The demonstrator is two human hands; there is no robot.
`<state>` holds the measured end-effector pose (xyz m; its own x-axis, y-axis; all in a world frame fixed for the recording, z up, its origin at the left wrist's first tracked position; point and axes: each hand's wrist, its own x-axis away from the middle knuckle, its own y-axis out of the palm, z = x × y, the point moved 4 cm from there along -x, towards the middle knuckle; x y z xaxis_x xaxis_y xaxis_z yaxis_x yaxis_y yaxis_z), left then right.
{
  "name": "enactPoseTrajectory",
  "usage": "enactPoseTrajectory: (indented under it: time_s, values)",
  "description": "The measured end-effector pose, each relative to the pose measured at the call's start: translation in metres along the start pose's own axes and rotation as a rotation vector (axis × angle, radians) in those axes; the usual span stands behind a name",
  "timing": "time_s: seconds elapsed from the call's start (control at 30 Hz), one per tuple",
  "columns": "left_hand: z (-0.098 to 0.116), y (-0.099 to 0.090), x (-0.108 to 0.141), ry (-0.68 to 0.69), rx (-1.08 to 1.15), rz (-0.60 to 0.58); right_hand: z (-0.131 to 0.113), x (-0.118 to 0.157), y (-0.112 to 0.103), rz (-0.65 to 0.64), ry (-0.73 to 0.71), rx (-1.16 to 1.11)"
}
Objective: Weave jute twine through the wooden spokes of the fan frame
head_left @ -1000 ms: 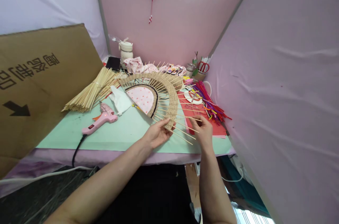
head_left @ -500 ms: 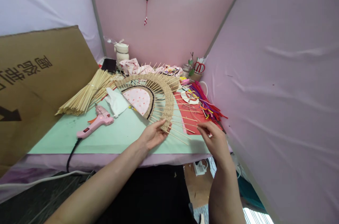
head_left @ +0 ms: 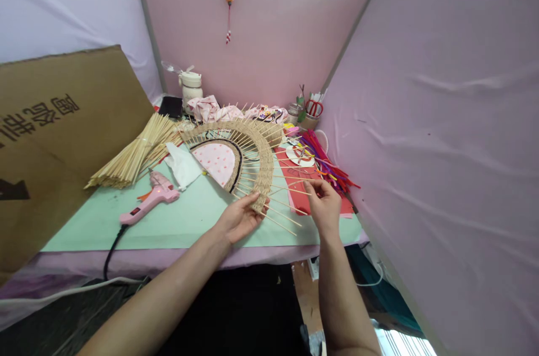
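A half-round woven piece [head_left: 264, 160] has a tan cord band with thin sticks fanning out past it. Its inner half circle [head_left: 217, 161] is pink dotted cloth with a dark and tan border. My left hand [head_left: 242, 218] grips the lower end of the band, thumb on top and fingers beneath. At the right, my right hand [head_left: 323, 204] is closed in a pinch by the outer stick tips, over the red sheet [head_left: 298, 197]; what its fingertips hold is too small to make out.
A pink glue gun [head_left: 149, 201] and white cloth [head_left: 183, 166] lie left of the piece. Further left are a stick bundle [head_left: 128, 156] and a cardboard sheet [head_left: 71, 142]. Behind stand a white bottle [head_left: 191, 88] and red scissors [head_left: 314, 107]; colourful fuzzy stems [head_left: 326, 159] lie right.
My right hand has moved left and up along the stick tips, nearer the band. My left hand keeps its grip, and the whole view has shifted slightly.
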<state>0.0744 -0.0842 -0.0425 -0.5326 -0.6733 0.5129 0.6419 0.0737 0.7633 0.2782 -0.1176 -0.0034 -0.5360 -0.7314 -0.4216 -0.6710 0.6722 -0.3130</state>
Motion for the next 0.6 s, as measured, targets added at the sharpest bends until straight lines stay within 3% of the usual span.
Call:
enactPoseTrajectory:
  time_s: [0.13,0.37,0.6]
  values:
    - [0.001,-0.001,0.004,0.007,-0.029,-0.026,0.013,-0.007,0.033,-0.066,0.101,-0.085]
    - [-0.001,0.006,0.008,0.015,-0.051,-0.026,0.011,-0.032,0.105,-0.257,0.102,-0.191]
    - [0.002,0.010,0.006,-0.012,-0.013,-0.063,0.012,-0.032,0.107,-0.202,0.096,-0.254]
